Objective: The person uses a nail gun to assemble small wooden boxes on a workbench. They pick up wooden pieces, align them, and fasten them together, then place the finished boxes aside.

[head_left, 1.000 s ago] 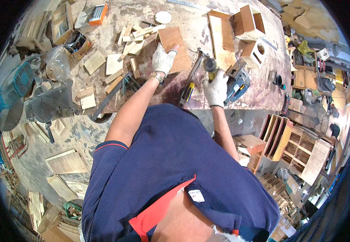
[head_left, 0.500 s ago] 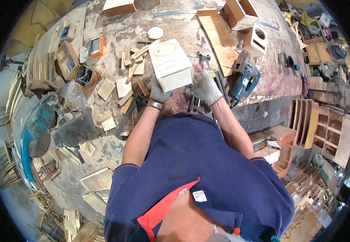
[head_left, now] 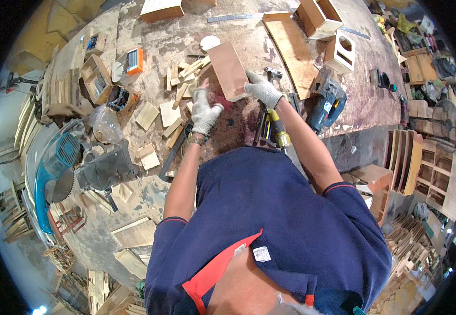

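A small wooden box [head_left: 227, 68] is tilted over the workbench, with a plain brown side facing up. My right hand [head_left: 263, 89], in a pale work glove with its fingertips out, grips the box at its near right edge. Beside the box on the left, my left hand [head_left: 205, 113], gloved the same way, is apart from it with the fingers spread and nothing in them. Just below my right hand lies a yellow and black power drill [head_left: 279, 128]. A hammer [head_left: 272, 74] rests beyond that hand.
Wood offcuts [head_left: 169, 113] lie left of my left hand. A blue jigsaw [head_left: 326, 107] and a long board [head_left: 290, 55] are to the right, near a box with a round hole [head_left: 340, 52]. A teal saw with a toothed blade [head_left: 57, 163] stands at the left.
The box has been turned from its pale face with an oval outline to a plain brown side. My left hand has let go and opened; my right hand now holds the box.
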The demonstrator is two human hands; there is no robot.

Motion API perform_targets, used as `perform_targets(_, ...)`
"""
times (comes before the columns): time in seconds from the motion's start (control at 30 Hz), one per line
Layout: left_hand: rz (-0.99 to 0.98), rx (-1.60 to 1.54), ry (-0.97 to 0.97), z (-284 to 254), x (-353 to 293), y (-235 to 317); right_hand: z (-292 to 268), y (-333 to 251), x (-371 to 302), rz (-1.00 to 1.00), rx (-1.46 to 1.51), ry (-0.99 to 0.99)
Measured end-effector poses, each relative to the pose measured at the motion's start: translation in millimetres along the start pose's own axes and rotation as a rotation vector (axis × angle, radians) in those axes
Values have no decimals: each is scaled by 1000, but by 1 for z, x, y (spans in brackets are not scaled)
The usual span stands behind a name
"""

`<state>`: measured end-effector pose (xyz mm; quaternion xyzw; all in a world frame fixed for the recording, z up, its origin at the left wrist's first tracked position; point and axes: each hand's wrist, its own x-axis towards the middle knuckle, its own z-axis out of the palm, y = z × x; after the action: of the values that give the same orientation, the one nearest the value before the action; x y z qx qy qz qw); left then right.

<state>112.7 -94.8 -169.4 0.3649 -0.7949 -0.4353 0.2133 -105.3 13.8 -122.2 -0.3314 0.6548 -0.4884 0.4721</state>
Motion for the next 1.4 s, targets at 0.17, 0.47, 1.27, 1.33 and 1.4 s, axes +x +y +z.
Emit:
perform_targets(0.17, 301, 513, -213, -2, 26, 47, -16, 13, -5, 77, -118, 2)
perform_targets(0.47, 458, 548, -240, 11, 49, 34, -22, 3, -11, 164, -14, -91)
perform_targets(1.27, 620, 686, 41, 40, 28, 23, -38, 55, 23, 233, 248, -174)
perform_targets(1.33, 99, 148, 50, 67, 4, 30, -32, 61, 26, 253, 569, -44)
perform_targets(1.4, 148, 137, 223, 84, -5, 35, -29, 65, 27, 191, 776, 19)
